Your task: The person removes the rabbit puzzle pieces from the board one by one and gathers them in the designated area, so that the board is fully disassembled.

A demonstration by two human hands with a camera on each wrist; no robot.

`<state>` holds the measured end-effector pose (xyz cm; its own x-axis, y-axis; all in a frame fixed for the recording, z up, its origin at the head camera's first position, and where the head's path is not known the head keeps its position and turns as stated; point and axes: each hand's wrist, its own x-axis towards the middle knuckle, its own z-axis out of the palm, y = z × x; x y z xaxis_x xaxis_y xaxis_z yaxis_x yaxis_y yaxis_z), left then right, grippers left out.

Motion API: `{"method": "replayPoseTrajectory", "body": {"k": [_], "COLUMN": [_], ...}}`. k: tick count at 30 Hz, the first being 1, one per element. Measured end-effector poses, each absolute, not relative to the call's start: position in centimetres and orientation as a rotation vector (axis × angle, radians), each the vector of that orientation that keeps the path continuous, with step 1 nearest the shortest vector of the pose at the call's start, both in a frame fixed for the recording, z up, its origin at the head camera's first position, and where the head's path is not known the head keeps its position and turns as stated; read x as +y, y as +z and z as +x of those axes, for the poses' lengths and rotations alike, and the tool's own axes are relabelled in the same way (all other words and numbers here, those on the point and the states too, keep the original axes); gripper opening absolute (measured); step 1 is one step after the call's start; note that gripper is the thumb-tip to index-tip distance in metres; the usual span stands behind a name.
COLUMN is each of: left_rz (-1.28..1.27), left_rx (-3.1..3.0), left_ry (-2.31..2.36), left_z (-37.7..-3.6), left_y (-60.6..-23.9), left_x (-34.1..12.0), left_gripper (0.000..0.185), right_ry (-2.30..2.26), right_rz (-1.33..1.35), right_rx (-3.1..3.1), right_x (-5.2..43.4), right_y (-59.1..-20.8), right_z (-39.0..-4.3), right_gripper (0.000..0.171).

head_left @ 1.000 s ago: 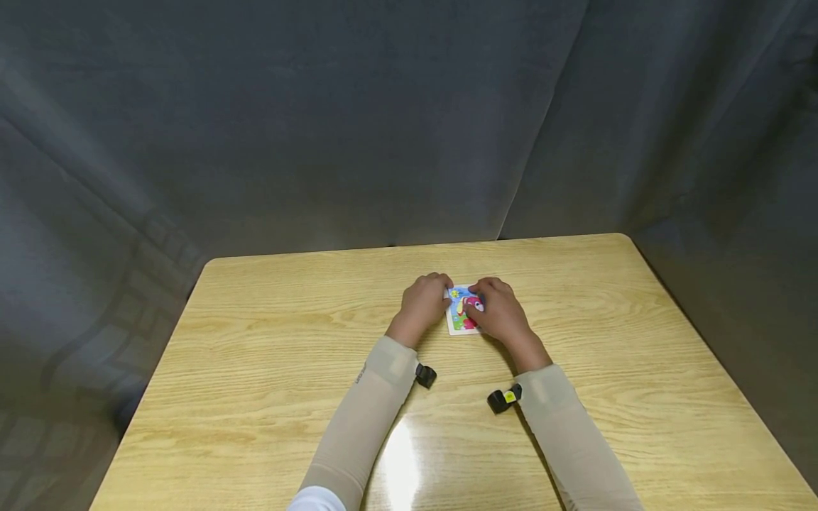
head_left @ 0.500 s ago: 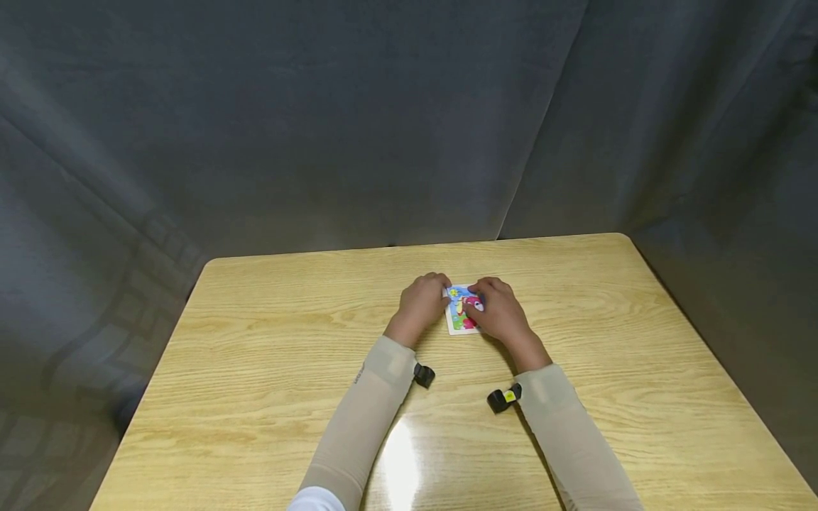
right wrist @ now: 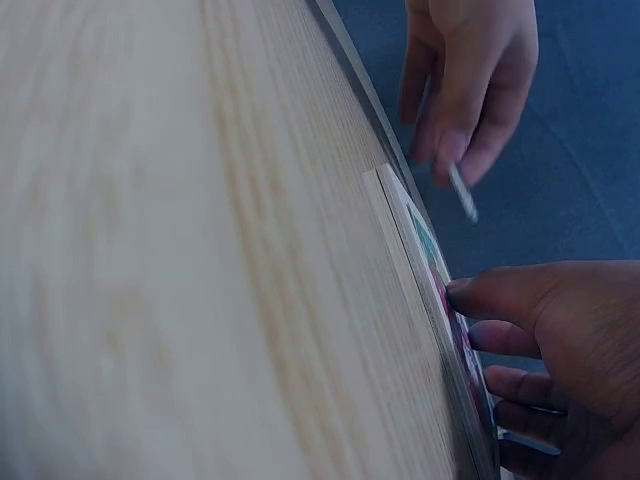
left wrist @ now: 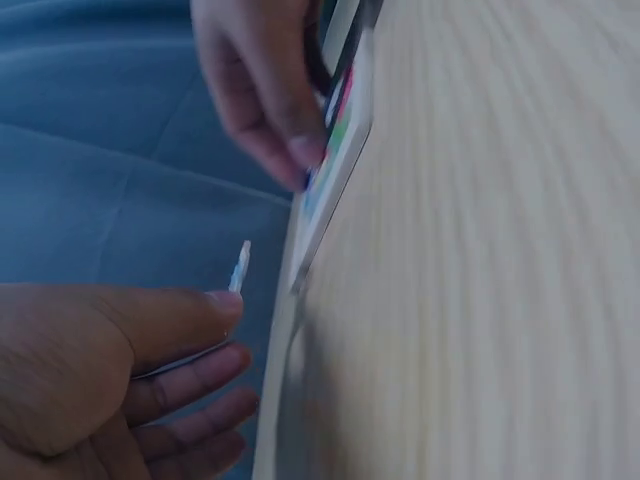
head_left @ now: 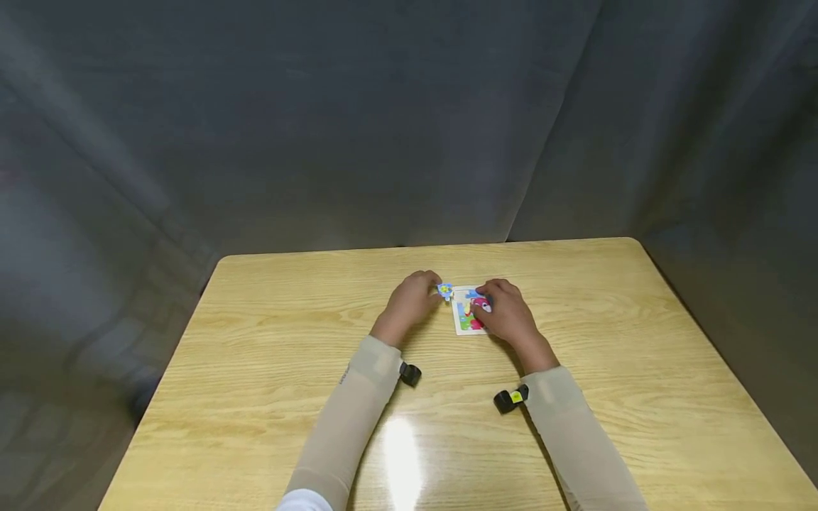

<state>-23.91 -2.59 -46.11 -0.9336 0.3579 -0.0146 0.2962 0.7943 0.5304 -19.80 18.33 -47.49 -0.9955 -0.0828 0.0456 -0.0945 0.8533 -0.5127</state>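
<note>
My left hand pinches a small jigsaw piece, blue with a yellow figure, between thumb and fingers. In the left wrist view the piece shows nearly edge-on beyond the thumb tip, raised and apart from the board. Beside it, the picture puzzle board lies flat on the table, white-bordered with a pink, green and blue picture. A pale gap shows at its upper left corner. My right hand rests on the board's right side, thumb and fingertips touching its face; the palm hides that side.
The light wooden table reaches out around both hands. A dark grey curtain hangs behind its back edge and along the sides. Small black cameras sit on the sleeved wrists.
My left hand has lifted the yellow-marked piece out of the board's upper left corner and moved it slightly left. The right hand stays on the board. The head view has shifted a little.
</note>
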Motion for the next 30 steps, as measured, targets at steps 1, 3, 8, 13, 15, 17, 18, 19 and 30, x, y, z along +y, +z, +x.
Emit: {"method": "replayPoseTrajectory", "body": {"k": [1, 3, 8, 13, 15, 17, 18, 19, 30], "left_rz": [0.522, 0.523, 0.522, 0.483, 0.455, 0.423, 0.409, 0.395, 0.268], "left_rx": [2.863, 2.857, 2.847, 2.847, 2.856, 2.862, 2.867, 2.873, 2.882], "left_ry": [0.830, 0.863, 0.943, 0.962, 0.963, 0.980, 0.984, 0.990, 1.064], "left_z": [-23.9, -23.8, -23.3, -22.6, -22.3, -22.0, -21.9, -21.8, -21.9], "left_y": [-46.0, -45.7, -45.3, -45.2, -45.3, -45.3, -45.3, -45.4, -45.4], "left_x": [-3.1, -4.2, -7.2, -10.5, -11.8, -13.0, -13.5, -14.0, -18.9], "left_gripper": [0.034, 0.035, 0.035, 0.036, 0.035, 0.035, 0.034, 0.034, 0.037], "right_ry": [0.832, 0.834, 0.838, 0.843, 0.840, 0.835, 0.829, 0.826, 0.849], "right_rz": [0.139, 0.142, 0.152, 0.160, 0.168, 0.165, 0.166, 0.167, 0.168], "right_rx": [-3.003, -2.998, -2.987, -2.977, -2.981, -2.988, -2.992, -2.993, -2.998], "right_x": [18.4, 18.4, 18.4, 18.3, 18.3, 18.3, 18.4, 18.4, 18.7], "right_y": [-47.6, -47.7, -47.8, -47.9, -48.0, -47.9, -47.9, -47.8, -47.8], "right_z": [-19.8, -19.9, -20.0, -20.1, -20.2, -20.2, -20.2, -20.2, -20.5], "right_gripper": [0.045, 0.045, 0.045, 0.045, 0.044, 0.045, 0.045, 0.045, 0.046]}}
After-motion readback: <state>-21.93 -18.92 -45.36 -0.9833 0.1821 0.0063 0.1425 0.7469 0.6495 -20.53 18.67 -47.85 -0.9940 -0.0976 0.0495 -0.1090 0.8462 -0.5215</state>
